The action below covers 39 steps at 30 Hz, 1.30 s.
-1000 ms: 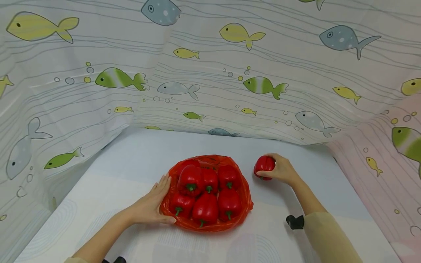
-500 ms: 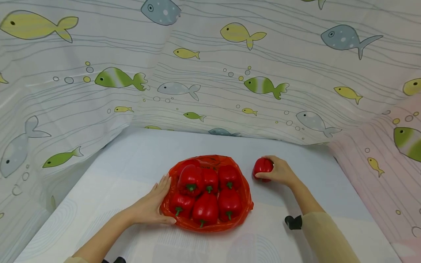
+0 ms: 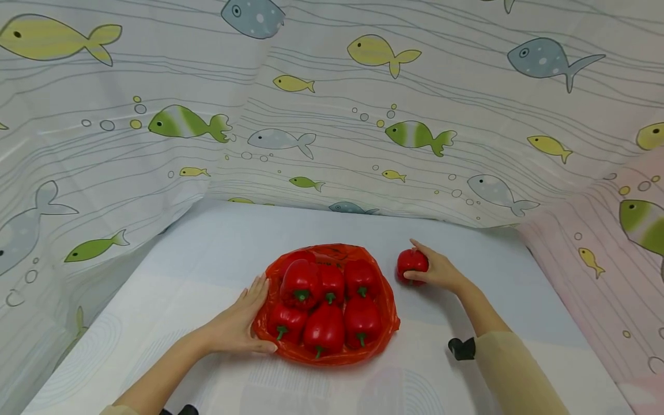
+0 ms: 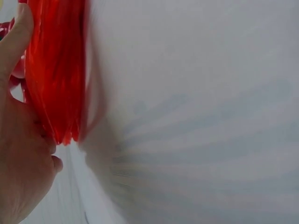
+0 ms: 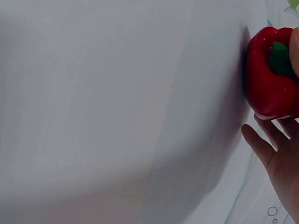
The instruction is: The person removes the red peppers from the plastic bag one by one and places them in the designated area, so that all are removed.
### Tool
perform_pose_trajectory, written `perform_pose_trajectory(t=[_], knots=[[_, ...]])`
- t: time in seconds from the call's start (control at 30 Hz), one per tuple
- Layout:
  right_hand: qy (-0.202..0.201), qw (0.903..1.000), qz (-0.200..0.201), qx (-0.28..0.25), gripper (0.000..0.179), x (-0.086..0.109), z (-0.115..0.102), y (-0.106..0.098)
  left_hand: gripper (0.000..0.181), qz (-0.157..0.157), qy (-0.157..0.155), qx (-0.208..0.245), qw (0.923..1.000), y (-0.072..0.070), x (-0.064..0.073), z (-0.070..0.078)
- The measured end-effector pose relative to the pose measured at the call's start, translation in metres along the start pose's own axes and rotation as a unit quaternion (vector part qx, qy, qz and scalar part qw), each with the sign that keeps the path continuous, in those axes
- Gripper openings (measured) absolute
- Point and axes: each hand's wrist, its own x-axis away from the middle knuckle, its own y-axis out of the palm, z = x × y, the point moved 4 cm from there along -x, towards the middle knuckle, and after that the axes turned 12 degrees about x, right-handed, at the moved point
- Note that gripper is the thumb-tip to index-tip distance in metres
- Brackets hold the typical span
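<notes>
A red plastic bag (image 3: 385, 340), its top wide open, sits mid-table with several red bell peppers (image 3: 324, 329) inside, green stems mostly facing me. My left hand (image 3: 236, 327) rests against its left side, fingers spread along the rim and thumb at the front; the left wrist view shows that hand (image 4: 23, 161) beside the crinkled bag wall (image 4: 56, 70). Right of the bag, a single red bell pepper (image 3: 411, 262) lies on the table. Around it my right hand (image 3: 442, 272) has loosened, forefinger lifted and thumb at the front. Straight fingers (image 5: 261, 144) show below the pepper in the right wrist view.
The pale tabletop (image 3: 207, 242) carries faint printed patterns. A fish-print curtain (image 3: 321, 115) hangs along the back and both sides. A black wrist mount (image 3: 461, 349) is by the right sleeve (image 3: 510, 369).
The single pepper has shifted slightly left with my right hand, whose fingers have since spread apart from it. My left hand and the bag stay in place.
</notes>
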Motion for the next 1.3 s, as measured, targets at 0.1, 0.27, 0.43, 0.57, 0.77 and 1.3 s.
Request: perform_pose_trajectory(t=[0.1, 0.27, 0.43, 0.57, 0.77, 1.3], knots=[[0.010, 0.9999, -0.004, -0.006, 0.100, 0.003, 0.000, 0.000, 0.125, -0.001, 0.001, 0.000, 1.0000, 0.000, 0.000, 0.001], [0.017, 0.9997, -0.001, -0.017, 0.106, 0.007, 0.002, 0.000, 0.126, -0.001, 0.002, 0.001, 1.0000, 0.000, 0.000, 0.001], [0.017, 0.9995, 0.026, -0.009, 0.113, 0.013, 0.001, -0.003, 0.127, 0.000, 0.001, 0.001, 1.0000, 0.000, 0.000, 0.000], [0.017, 0.9987, 0.047, 0.007, 0.115, 0.019, 0.001, -0.006, 0.127, 0.001, 0.002, 0.001, 1.0000, 0.000, 0.000, 0.000], [0.012, 0.9981, 0.060, 0.009, 0.115, 0.028, -0.002, -0.012, 0.127, 0.001, 0.002, 0.004, 1.0000, 0.000, 0.000, 0.001], [-0.062, 0.9913, 0.116, 0.011, 0.114, 0.050, -0.044, -0.045, 0.127, 0.002, -0.002, 0.008, 1.0000, -0.001, -0.001, 0.004]])
